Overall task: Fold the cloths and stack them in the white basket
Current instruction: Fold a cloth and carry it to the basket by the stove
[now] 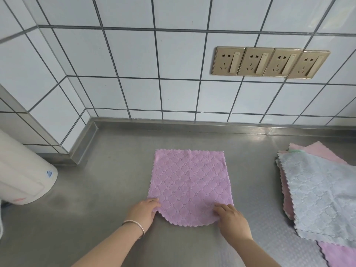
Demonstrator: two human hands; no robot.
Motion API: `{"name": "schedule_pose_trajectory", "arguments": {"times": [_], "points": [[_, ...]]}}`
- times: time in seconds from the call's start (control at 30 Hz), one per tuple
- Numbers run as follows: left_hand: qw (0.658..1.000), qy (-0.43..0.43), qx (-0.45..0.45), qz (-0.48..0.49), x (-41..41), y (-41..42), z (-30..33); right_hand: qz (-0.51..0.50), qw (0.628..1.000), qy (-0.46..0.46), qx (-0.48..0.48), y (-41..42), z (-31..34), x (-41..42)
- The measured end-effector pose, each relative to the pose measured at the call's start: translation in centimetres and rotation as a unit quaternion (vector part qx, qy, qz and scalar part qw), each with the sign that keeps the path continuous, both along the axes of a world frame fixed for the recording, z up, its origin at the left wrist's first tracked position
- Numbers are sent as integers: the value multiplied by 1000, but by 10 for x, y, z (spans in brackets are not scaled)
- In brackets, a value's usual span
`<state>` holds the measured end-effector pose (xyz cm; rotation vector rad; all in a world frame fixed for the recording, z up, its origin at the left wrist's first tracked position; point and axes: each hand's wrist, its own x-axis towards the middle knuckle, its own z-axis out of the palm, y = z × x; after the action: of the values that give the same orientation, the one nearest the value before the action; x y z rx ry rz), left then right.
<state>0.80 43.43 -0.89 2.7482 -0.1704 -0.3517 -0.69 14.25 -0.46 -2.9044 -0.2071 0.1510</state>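
A purple quilted cloth (189, 182) lies spread flat on the steel counter (107, 189) in the middle of the view. My left hand (143, 211) pinches its near left corner, and my right hand (230, 216) pinches its near right corner. Both near corners are drawn slightly inward, so the near edge curves. At the right lies a loose pile of cloths (316, 187): a grey-blue one on top, pink ones beneath, and a purple one (341, 253) at the bottom right. The white basket is not in view.
A white rounded container (23, 176) stands at the left edge of the counter. The tiled wall behind carries a row of gold sockets (269, 62). A raised steel lip (212, 126) runs along the back of the counter.
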Motion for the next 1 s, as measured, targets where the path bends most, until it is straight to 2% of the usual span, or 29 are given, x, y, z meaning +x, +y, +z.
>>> {"name": "schedule_pose_trajectory", "arguments": {"times": [0.07, 0.17, 0.27, 0.43, 0.53, 0.6, 0.73, 0.83, 1.0], "points": [[999, 40, -13, 2, 7, 1, 8, -79, 994, 65, 30, 0, 5, 8], [993, 110, 13, -31, 15, 4, 22, -102, 984, 123, 76, -10, 12, 13], [982, 173, 35, -59, 19, 11, 26, -77, 972, 199, 102, -24, 18, 16], [948, 307, 46, -77, 22, 21, 42, 21, 935, 354, 22, -32, 31, 27], [925, 374, 15, -62, 26, 23, 48, 38, 915, 401, 13, -33, 38, 38], [924, 380, -14, -34, 31, 24, 50, 15, 915, 400, 40, -33, 41, 46], [955, 295, -30, 20, 44, 24, 50, -94, 929, 322, 153, -33, 45, 68], [953, 279, -81, 86, 53, 21, 46, -182, 912, 271, 250, -29, 45, 83], [943, 239, -139, 186, 73, 17, 31, -231, 903, 228, 281, -18, 34, 104]]}}
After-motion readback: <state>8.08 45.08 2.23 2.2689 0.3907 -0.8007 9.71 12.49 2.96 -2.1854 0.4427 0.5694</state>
